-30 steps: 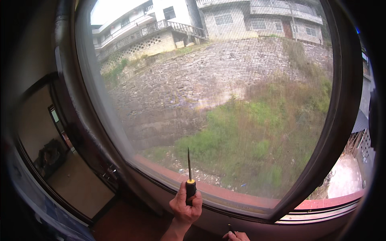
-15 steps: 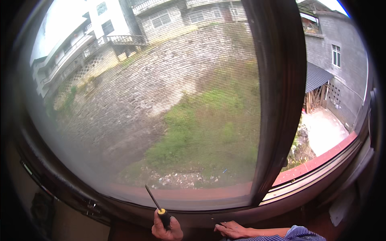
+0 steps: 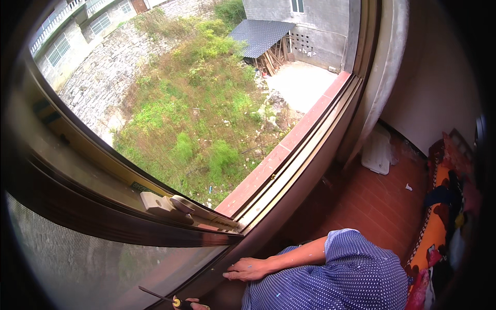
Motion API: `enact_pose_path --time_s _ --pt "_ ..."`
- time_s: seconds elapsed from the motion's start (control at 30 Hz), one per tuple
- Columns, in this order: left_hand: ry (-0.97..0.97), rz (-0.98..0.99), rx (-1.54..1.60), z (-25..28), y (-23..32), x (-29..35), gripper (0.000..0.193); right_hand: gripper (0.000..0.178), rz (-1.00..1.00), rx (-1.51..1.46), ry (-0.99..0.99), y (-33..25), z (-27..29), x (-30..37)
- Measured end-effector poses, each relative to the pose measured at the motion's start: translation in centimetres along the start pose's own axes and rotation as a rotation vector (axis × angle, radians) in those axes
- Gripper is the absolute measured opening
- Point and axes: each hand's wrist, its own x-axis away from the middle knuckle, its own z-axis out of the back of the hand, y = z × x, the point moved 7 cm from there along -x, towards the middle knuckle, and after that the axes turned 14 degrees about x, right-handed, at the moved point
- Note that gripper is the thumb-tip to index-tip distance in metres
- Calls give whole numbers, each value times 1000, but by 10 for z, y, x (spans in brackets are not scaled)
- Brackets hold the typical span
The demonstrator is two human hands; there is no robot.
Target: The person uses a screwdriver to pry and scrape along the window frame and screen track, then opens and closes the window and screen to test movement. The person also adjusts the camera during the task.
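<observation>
At the lower edge, my left hand is closed round the black and yellow handle of a screwdriver. Its dark metal shaft points up and to the left, before the mesh of a sliding window screen. Part of that hand is cut off by the picture's edge. My right hand lies palm down by the inner edge of the window sill, fingers loosely extended to the left and nothing seen in them. Above the hands, a cream latch-like fitting sits on the brown window frame.
The window's metal track runs up to the right beside a red tiled ledge. Outside are weeds and a shed roof. On the red floor lies a white plastic piece; orange patterned fabric is at right.
My view has swung right and down, bringing in the open window side, the floor and more of my right arm. The screwdriver stays in my left hand, now lower in view.
</observation>
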Motion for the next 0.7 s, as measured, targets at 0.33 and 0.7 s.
enact_pose_path --time_s 0.33,0.7 --pt "-155 -5 171 -34 5 20 50 68 3 47 -14 5 4 14" --pt "-293 -54 158 -74 28 36 53 22 183 38 463 11 66 91"
